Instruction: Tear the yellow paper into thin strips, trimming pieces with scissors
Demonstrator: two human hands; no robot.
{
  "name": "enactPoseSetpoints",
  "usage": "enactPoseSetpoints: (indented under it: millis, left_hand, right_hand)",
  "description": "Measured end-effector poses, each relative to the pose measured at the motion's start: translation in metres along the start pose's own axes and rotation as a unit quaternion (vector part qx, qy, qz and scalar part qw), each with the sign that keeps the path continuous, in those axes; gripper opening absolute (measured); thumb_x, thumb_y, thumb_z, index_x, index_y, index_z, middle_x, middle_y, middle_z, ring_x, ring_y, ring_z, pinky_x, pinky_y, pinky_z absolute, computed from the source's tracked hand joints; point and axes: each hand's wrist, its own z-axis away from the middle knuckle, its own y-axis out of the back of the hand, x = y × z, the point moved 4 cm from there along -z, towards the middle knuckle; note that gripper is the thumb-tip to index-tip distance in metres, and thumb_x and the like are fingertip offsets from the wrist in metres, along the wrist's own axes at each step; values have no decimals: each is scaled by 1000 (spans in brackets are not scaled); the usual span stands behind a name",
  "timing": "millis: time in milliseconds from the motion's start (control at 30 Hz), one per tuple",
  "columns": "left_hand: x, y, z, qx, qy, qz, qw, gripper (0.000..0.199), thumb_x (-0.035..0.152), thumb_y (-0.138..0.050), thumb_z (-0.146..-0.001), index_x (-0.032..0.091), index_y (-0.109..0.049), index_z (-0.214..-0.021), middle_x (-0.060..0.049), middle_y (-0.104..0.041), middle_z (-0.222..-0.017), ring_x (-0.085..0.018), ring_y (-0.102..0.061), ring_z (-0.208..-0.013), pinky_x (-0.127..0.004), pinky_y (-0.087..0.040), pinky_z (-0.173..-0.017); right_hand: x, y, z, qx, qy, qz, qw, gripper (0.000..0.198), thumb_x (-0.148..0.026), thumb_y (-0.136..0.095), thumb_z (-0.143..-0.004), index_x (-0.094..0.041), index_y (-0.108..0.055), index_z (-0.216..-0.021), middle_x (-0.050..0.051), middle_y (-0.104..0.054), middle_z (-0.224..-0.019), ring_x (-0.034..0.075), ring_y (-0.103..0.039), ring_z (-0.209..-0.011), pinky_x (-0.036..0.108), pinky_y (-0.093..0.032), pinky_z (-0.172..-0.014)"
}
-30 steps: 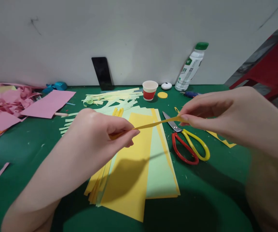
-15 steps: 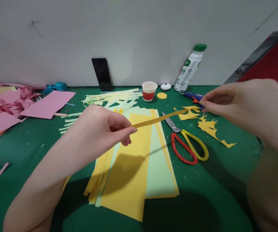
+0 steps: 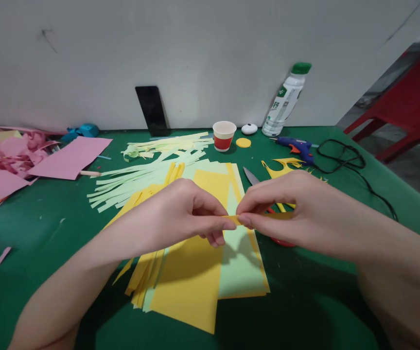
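A narrow yellow paper strip (image 3: 233, 220) is pinched between the thumb and fingers of my left hand (image 3: 199, 216). Close beside it, my right hand (image 3: 286, 204) pinches the same strip, whose far part runs on behind that hand. Both hands hover above yellow paper (image 3: 188, 291) and pale green paper (image 3: 241, 272) sheets. Yellow strips (image 3: 148, 272) lie along the left side of the sheets. Pale green strips (image 3: 111, 189) fan out behind my left wrist. Scissors (image 3: 250, 176) with red and yellow handles are mostly covered by my right hand.
Behind stand a paper cup (image 3: 223, 138), a leaning bottle (image 3: 286, 99) and a phone (image 3: 151, 111). A glue gun (image 3: 297, 147) with a black cord and yellow paper scraps (image 3: 281, 167) lie to the right. Pink paper (image 3: 71, 158) is piled left. A red chair (image 3: 407, 107) stands beyond the table.
My right hand has come in from the right, down to my left hand, and now grips the strip there. My left hand has shifted right and slightly lower. The scissors are now largely covered.
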Motion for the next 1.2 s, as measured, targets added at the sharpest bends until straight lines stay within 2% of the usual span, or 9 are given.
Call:
enactPoseSetpoints:
  millis: [233, 433, 600, 800, 967, 1100, 1200]
  left_hand:
    - [7, 2, 2, -11, 39, 88, 995, 15, 23, -58, -78, 20, -70, -70, 3, -71, -65, -10, -66, -62, -14, -52, -61]
    - [3, 0, 1, -28, 39, 104, 993, 16, 27, -58, -78, 21, -70, -70, 4, -71, -65, -9, -66, -62, -13, -51, -60]
    - [0, -3, 0, -32, 62, 151, 986, 16, 28, -59, -77, 20, -69, -68, 3, -71, -64, -9, -67, -61, -13, -52, -58]
    - [-4, -6, 0, -37, 56, 173, 983, 11, 28, -62, -76, 21, -69, -71, 4, -72, -66, -8, -67, -62, -12, -52, -60]
    - [-5, -3, 0, -19, 69, 176, 982, 10, 25, -63, -74, 20, -68, -67, 5, -70, -62, -8, -66, -59, -11, -51, -57]
    - [-4, 4, -1, 5, 75, 181, 981, 8, 20, -67, -69, 19, -67, -61, 6, -69, -56, -7, -65, -54, -10, -51, -52]
    - [-4, 6, -1, 16, 75, 181, 980, 8, 16, -69, -66, 19, -66, -59, 8, -68, -53, -6, -65, -52, -7, -50, -51]
  right_hand:
    - [5, 11, 5, -8, -17, -21, 1000, 19, -20, -50, -72, -21, -62, -56, -4, -57, -50, 9, -49, -45, 21, -36, -41]
    - [16, 17, 9, -46, -59, -35, 997, 20, -26, -50, -72, -22, -62, -57, -3, -59, -49, 11, -54, -44, 22, -40, -41]
    - [18, 18, 8, -57, -55, -30, 996, 20, -24, -50, -71, -21, -61, -55, -3, -59, -48, 12, -55, -44, 22, -40, -41]
    - [17, 19, 7, -58, -48, -14, 997, 19, -24, -50, -70, -22, -62, -55, -2, -60, -50, 12, -54, -45, 21, -38, -39]
    - [21, 26, 9, -29, -43, -2, 999, 21, -29, -51, -71, -22, -64, -55, -1, -58, -49, 12, -52, -44, 21, -37, -37]
    - [32, 38, 11, 14, -50, 12, 999, 23, -38, -55, -69, -23, -68, -58, 0, -63, -53, 14, -54, -46, 23, -38, -37]
    - [38, 43, 13, 21, -50, 27, 998, 23, -41, -57, -68, -24, -69, -60, 1, -65, -57, 16, -56, -48, 23, -39, -36]
